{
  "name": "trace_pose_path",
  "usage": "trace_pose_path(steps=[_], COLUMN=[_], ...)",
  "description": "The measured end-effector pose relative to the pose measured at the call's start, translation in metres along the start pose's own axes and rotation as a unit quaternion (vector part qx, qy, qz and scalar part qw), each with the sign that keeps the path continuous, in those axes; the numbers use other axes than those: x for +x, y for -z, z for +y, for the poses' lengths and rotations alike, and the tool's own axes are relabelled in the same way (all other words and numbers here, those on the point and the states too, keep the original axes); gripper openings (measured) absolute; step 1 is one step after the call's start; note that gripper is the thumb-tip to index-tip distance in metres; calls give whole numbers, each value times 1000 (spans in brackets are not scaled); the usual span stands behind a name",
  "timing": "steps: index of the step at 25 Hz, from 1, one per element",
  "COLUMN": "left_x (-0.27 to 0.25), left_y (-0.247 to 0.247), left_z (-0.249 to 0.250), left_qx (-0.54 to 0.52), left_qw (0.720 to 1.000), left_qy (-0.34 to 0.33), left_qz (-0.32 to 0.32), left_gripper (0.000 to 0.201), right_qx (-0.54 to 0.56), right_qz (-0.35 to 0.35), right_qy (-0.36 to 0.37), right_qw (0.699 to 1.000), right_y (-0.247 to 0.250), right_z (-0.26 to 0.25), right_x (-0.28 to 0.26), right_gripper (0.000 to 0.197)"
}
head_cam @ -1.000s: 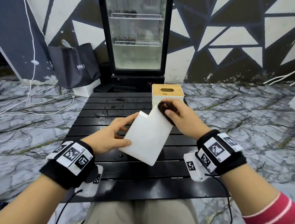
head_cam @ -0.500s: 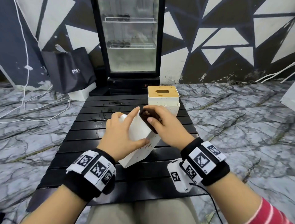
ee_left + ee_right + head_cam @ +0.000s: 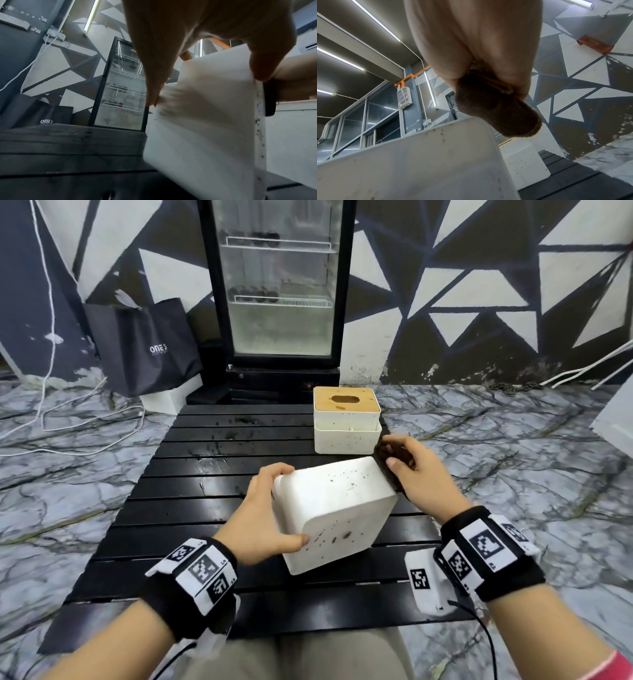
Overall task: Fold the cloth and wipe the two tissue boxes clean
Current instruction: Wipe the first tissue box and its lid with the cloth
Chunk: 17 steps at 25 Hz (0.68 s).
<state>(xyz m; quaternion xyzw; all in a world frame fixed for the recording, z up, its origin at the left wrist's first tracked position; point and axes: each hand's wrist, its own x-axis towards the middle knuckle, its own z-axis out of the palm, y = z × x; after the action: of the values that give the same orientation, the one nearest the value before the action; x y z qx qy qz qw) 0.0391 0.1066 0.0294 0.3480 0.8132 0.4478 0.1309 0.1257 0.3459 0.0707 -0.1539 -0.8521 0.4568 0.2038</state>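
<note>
A white tissue box (image 3: 337, 508) speckled with dark spots is tilted above the black slatted table (image 3: 191, 494). My left hand (image 3: 265, 515) grips its left side, fingers curled over the far edge and thumb on the near face; the left wrist view shows this box (image 3: 205, 121) under the fingers. My right hand (image 3: 414, 474) holds a folded dark brown cloth (image 3: 388, 463) against the box's far right corner. In the right wrist view the cloth (image 3: 496, 109) bulges from the fist above the box (image 3: 419, 162). A second white box with a wooden lid (image 3: 346, 419) stands behind.
A glass-door fridge (image 3: 279, 289) stands beyond the table's far edge, with a black shopping bag (image 3: 144, 347) to its left. White cables (image 3: 68, 422) lie on the marble floor at the left. My lap is just below the table's near edge.
The held box has turned from standing on end to lying flatter, spotted faces up. My left hand shifted to its left side, and the right hand with the cloth moved to the far right corner.
</note>
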Motion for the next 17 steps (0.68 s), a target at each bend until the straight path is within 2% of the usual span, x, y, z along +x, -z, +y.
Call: trace_pose_path(steps=[4,7,10,17], left_x=[3,8,18,17], left_y=[-10,-5,-5,-13], left_z=[-9,3,14,11], left_qx=[-23,-16,4,2], left_qw=[1000,1000,1000,1000], left_qy=[11,-3,-8,8], left_qz=[-13,-22,-25,-4], left_gripper=[86,84,80,71], right_qx=[-48,-110,-120,-150], right_qz=[-1,13,22,51], right_qy=[23,36,31,81], right_qw=[999,993,992,984], right_y=[-8,-17,-24,-30], right_z=[2,4,6,9], right_x=[2,10,11,-22], right_gripper=[35,36,34,37])
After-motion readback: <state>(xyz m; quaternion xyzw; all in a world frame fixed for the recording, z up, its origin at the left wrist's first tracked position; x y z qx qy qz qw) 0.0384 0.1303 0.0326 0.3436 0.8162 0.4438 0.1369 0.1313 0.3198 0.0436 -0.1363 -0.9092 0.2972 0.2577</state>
